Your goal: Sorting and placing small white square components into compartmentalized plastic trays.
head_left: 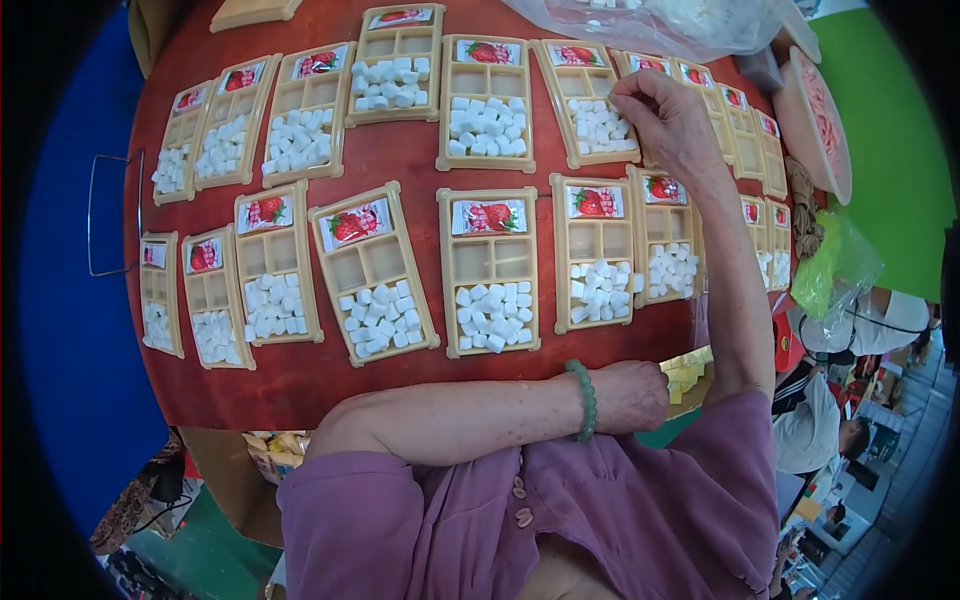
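My right hand (668, 118) reaches over the back row of tan compartment trays, thumb and fingers pinched together at the edge of a tray (588, 100) of small white marshmallow-like pieces (600, 126). Whatever sits between its fingertips is too small to make out. Across my body lies my left forearm, with a green bead bracelet (580, 400) on the wrist. My left hand (636, 396) is curled closed beside a box of yellow packets (686, 376); its fingertips are hidden. In the trays, a strawberry-printed sachet (490, 217) lies above small square compartments, with white pieces in the large one.
Two rows of similar trays cover the red table (400, 170). A clear plastic bag (660, 25) lies at the back, and a pale basin (815, 125) of pink packets stands at the right. Below the front left edge is a cardboard box (225, 470). People sit farther right.
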`<state>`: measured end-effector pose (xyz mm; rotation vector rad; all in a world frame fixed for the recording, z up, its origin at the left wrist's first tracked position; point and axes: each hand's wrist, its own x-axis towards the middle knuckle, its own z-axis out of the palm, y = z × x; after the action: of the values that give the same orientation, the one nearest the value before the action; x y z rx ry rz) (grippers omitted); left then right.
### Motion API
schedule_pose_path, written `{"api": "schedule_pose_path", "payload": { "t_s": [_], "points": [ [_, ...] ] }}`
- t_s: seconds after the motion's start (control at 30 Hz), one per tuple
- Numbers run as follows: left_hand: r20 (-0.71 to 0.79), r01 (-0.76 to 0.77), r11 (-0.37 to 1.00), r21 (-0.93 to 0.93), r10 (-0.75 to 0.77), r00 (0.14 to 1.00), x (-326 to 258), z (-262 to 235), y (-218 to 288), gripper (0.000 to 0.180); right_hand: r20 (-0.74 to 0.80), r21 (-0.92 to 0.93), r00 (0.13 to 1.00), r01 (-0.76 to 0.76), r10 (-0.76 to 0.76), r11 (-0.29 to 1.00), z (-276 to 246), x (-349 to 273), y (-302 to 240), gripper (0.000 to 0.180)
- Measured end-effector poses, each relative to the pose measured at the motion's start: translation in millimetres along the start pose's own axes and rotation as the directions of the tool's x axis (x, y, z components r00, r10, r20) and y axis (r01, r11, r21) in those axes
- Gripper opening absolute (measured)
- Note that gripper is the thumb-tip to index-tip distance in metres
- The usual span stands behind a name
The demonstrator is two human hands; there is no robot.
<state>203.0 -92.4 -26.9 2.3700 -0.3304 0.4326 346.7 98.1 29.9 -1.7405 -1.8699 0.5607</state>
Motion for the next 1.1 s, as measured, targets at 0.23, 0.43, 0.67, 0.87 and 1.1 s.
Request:
{"api": "schedule_pose_path", "payload": {
  "t_s": [0.23, 0.43, 0.67, 0.87, 1.1],
  "points": [
    [-0.033, -0.008, 1.0, -0.017, 0.008, 0.999, 0.2, -0.1, -2.0, 0.011, -0.07, -0.082, 0.99, 0.12, -0.126, 0.989, 4.0, -1.0, -0.9, 0.011],
    [-0.008, -0.011, 1.0, 0.0, 0.011, 1.0, 0.8, 1.0, -0.5, 0.012, -0.088, -0.053, 0.988, 0.126, -0.13, 0.991, 7.7, -5.4, 3.3, 0.013],
    [0.022, 0.014, 1.0, -0.015, -0.014, 1.0, 1.0, -0.6, 0.3, 0.012, -0.084, -0.128, 0.982, 0.159, -0.171, 0.979, 4.7, -9.6, 3.5, 0.013],
    [-0.011, 0.002, 1.0, -0.006, -0.002, 1.0, 0.6, 1.2, 0.0, 0.012, -0.047, -0.264, 0.957, 0.266, -0.288, 0.927, 0.4, -15.8, -2.5, 0.017],
    [0.018, 0.024, 1.0, -0.018, -0.024, 1.0, -0.7, -6.6, 1.3, 0.012, -0.049, -0.269, 0.93, 0.338, -0.363, 0.902, 7.1, -29.6, -35.3, 0.022]
  ]
}}
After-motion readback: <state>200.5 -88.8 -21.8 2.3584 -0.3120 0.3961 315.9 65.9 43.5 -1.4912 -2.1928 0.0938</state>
